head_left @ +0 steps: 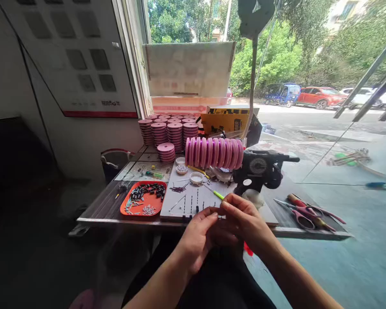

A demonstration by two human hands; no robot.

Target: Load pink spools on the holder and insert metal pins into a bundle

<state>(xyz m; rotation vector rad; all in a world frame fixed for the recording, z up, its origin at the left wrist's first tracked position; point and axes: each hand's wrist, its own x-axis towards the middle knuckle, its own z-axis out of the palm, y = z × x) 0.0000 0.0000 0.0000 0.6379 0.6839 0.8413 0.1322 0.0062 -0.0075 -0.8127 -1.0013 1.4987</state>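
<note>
My left hand (197, 236) and my right hand (244, 221) meet just in front of the table's near edge, both with fingers pinched together. Between the fingertips shows a tiny thin piece (221, 217) too small to name. Behind the hands lies a grey board (193, 199) marked with lines. A thin stick with a green and yellow end (214, 192) rests on the board. A row of pink spools (214, 152) sits on a rod beside a black winding machine (260, 169).
An orange tray (144, 205) of small black and silver parts lies left of the board. Stacks of pink spools (169, 131) stand at the back. Small round dishes (196, 177) sit mid-table. Red-handled scissors (305, 212) lie at the right. A yellow box (225, 122) stands behind.
</note>
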